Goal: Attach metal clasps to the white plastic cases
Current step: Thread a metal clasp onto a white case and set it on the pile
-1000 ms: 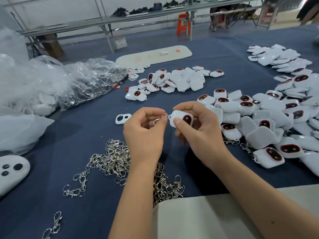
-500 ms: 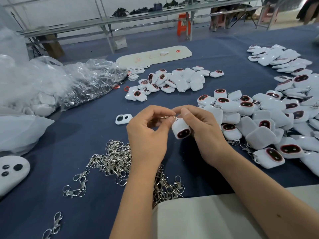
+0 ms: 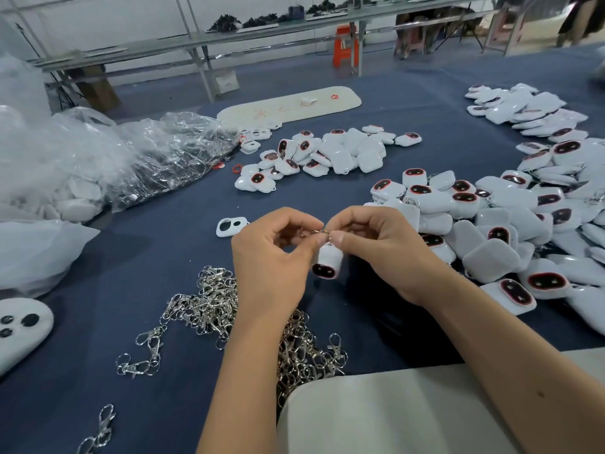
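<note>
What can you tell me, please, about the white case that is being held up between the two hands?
The white case is a small, rounded, glossy plastic shell. It hangs upright above the blue tablecloth, its dark oval window with a red rim facing the camera at the lower end. At its top sits a small metal ring, pinched by the left hand and the right hand from either side. Only fingertips and the ring touch it; its back is hidden.

Cases [image 3: 510, 224] white with black ovals rimmed red. Clasps [image 3: 209, 306] silver. Cloth [image 3: 147, 257] dark blue. Bags [image 3: 131, 158] clear. Stool [image 3: 345, 45] orange. Tray [image 3: 288, 104] cream.
</note>
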`<move>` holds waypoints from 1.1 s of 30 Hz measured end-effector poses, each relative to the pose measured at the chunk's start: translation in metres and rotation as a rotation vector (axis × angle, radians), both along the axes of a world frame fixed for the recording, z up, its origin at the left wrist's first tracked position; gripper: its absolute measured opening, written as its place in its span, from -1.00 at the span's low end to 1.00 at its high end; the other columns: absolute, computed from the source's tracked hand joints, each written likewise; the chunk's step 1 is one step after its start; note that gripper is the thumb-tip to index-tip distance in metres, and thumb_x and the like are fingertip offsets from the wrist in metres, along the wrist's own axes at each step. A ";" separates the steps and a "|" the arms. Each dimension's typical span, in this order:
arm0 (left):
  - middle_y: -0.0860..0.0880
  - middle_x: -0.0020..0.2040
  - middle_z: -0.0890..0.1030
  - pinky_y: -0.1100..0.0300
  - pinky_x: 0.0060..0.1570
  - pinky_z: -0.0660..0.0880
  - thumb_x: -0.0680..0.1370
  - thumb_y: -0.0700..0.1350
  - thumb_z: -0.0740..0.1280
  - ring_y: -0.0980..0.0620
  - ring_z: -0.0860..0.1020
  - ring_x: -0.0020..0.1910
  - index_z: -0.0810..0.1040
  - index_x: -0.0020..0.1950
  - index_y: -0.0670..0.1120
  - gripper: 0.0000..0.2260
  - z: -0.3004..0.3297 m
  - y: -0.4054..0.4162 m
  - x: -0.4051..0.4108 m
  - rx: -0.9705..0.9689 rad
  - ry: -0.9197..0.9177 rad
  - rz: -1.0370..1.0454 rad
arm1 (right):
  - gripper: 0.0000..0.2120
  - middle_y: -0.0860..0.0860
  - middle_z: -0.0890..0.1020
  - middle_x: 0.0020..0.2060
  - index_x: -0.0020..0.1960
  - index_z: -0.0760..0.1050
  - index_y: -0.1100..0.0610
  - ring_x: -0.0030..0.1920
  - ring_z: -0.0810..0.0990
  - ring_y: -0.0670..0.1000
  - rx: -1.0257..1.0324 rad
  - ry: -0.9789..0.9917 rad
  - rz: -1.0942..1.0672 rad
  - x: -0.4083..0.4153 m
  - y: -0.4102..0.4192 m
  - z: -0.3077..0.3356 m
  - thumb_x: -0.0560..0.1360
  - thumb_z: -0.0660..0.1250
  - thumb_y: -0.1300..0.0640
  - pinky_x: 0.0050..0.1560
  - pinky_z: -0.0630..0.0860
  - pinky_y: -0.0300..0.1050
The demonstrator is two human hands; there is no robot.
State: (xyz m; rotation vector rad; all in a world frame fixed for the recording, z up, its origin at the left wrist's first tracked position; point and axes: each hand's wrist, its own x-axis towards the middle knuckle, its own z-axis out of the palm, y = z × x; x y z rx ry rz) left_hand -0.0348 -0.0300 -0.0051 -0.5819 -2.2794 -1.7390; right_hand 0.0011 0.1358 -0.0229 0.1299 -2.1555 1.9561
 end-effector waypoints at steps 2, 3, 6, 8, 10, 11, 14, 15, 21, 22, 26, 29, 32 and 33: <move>0.12 -0.23 0.71 0.19 -0.11 0.62 0.41 -0.31 0.56 0.06 0.68 -0.20 0.70 -0.20 0.05 -0.76 0.000 -0.001 0.000 -0.012 0.007 -0.005 | -0.88 0.26 0.71 -0.05 0.07 0.69 0.23 -0.07 0.61 0.04 0.077 -0.012 0.032 0.001 0.001 0.000 0.61 0.38 0.32 0.07 0.54 0.00; 0.11 -0.23 0.71 0.18 -0.10 0.63 0.41 -0.31 0.56 0.06 0.68 -0.20 0.70 -0.19 0.05 -0.76 0.000 -0.002 -0.001 -0.012 0.003 -0.010 | -0.87 0.20 0.73 -0.10 0.06 0.70 0.20 -0.11 0.59 -0.03 0.113 -0.007 0.036 0.001 0.000 -0.001 0.62 0.38 0.30 -0.02 0.51 -0.10; 0.11 -0.23 0.71 0.20 -0.12 0.63 0.41 -0.32 0.56 0.08 0.68 -0.22 0.70 -0.20 0.05 -0.75 -0.001 -0.004 -0.002 -0.021 -0.003 -0.020 | -0.85 -0.13 0.67 -0.34 -0.03 0.72 0.17 -0.33 0.52 -0.24 0.114 0.027 -0.006 0.001 -0.001 -0.003 0.61 0.38 0.31 -0.23 0.38 -0.44; 0.13 -0.23 0.71 0.23 -0.11 0.62 0.41 -0.32 0.56 0.09 0.67 -0.21 0.69 -0.21 0.07 -0.73 -0.001 -0.005 -0.002 -0.042 0.010 -0.024 | -0.83 -0.20 0.62 -0.40 -0.08 0.72 0.13 -0.39 0.49 -0.23 0.107 0.030 -0.043 -0.001 -0.001 -0.004 0.61 0.39 0.30 -0.30 0.36 -0.45; 0.14 -0.22 0.70 0.27 -0.11 0.60 0.42 -0.33 0.55 0.10 0.67 -0.20 0.68 -0.20 0.08 -0.72 -0.002 -0.005 -0.002 -0.070 0.020 -0.029 | -0.81 -0.18 0.61 -0.40 -0.13 0.72 0.07 -0.39 0.47 -0.21 0.142 0.026 -0.079 -0.001 -0.001 -0.004 0.59 0.41 0.26 -0.31 0.36 -0.43; 0.14 -0.22 0.70 0.30 -0.11 0.58 0.42 -0.33 0.54 0.10 0.67 -0.19 0.68 -0.20 0.08 -0.72 -0.002 -0.004 -0.002 -0.081 0.024 -0.032 | -0.80 -0.15 0.62 -0.40 -0.16 0.72 0.04 -0.38 0.46 -0.21 0.169 0.022 -0.104 -0.001 -0.001 -0.004 0.59 0.42 0.24 -0.31 0.37 -0.42; 0.12 -0.21 0.69 0.32 -0.13 0.57 0.41 -0.35 0.54 0.10 0.65 -0.20 0.65 -0.19 0.04 -0.72 -0.002 -0.003 -0.001 -0.086 0.025 -0.042 | -0.79 -0.14 0.57 -0.45 -0.21 0.70 0.04 -0.41 0.42 -0.19 0.175 -0.023 -0.167 -0.001 -0.004 -0.006 0.57 0.42 0.21 -0.36 0.35 -0.37; 0.11 -0.22 0.69 0.32 -0.14 0.56 0.41 -0.36 0.54 0.10 0.64 -0.21 0.64 -0.19 0.03 -0.72 -0.002 -0.003 -0.001 -0.084 0.022 -0.044 | -0.79 -0.15 0.54 -0.47 -0.22 0.70 0.05 -0.43 0.39 -0.19 0.156 -0.048 -0.181 -0.001 -0.005 -0.006 0.57 0.41 0.20 -0.38 0.34 -0.35; 0.06 -0.25 0.66 0.31 -0.17 0.54 0.39 -0.37 0.55 0.04 0.60 -0.25 0.62 -0.21 -0.02 -0.74 -0.002 -0.003 0.001 -0.082 -0.015 -0.080 | -0.80 -0.17 0.56 -0.48 -0.23 0.71 0.06 -0.43 0.44 -0.20 0.057 -0.138 -0.258 -0.004 -0.011 -0.006 0.53 0.40 0.20 -0.33 0.38 -0.28; 0.06 -0.25 0.66 0.30 -0.17 0.54 0.39 -0.37 0.55 0.03 0.60 -0.24 0.63 -0.21 -0.03 -0.74 -0.002 -0.003 0.001 -0.090 -0.025 -0.082 | -0.80 -0.17 0.56 -0.48 -0.24 0.71 0.05 -0.43 0.43 -0.20 0.049 -0.148 -0.269 -0.004 -0.012 -0.006 0.53 0.40 0.21 -0.32 0.38 -0.24; 0.11 -0.27 0.66 0.27 -0.14 0.56 0.40 -0.39 0.53 0.08 0.60 -0.25 0.63 -0.23 -0.01 -0.73 -0.001 -0.002 0.002 -0.126 -0.018 -0.084 | -0.80 -0.11 0.56 -0.49 -0.26 0.70 0.03 -0.45 0.39 -0.12 0.034 -0.177 -0.315 -0.005 -0.017 -0.005 0.50 0.40 0.21 -0.31 0.36 -0.11; 0.12 -0.24 0.67 0.19 -0.06 0.60 0.40 -0.41 0.50 0.08 0.64 -0.19 0.63 -0.24 0.01 -0.70 -0.001 0.000 0.004 -0.140 0.001 -0.085 | -0.79 -0.11 0.52 -0.52 -0.27 0.70 0.02 -0.46 0.35 -0.08 0.058 -0.183 -0.351 -0.004 -0.019 -0.004 0.48 0.39 0.22 -0.34 0.33 -0.10; 0.12 -0.23 0.67 0.18 -0.08 0.61 0.41 -0.40 0.50 0.09 0.64 -0.19 0.63 -0.22 0.02 -0.70 -0.002 0.003 0.003 -0.110 -0.003 -0.060 | -0.80 -0.12 0.58 -0.48 -0.26 0.70 0.08 -0.45 0.43 -0.14 -0.016 -0.163 -0.354 -0.003 -0.020 -0.002 0.50 0.39 0.23 -0.33 0.39 -0.18; 0.11 -0.22 0.67 0.20 -0.10 0.61 0.42 -0.39 0.50 0.10 0.64 -0.20 0.63 -0.20 0.02 -0.71 -0.003 0.003 0.003 -0.091 -0.005 -0.053 | -0.81 -0.12 0.60 -0.45 -0.25 0.69 0.10 -0.44 0.46 -0.16 -0.035 -0.132 -0.372 -0.003 -0.020 -0.001 0.51 0.38 0.23 -0.34 0.40 -0.24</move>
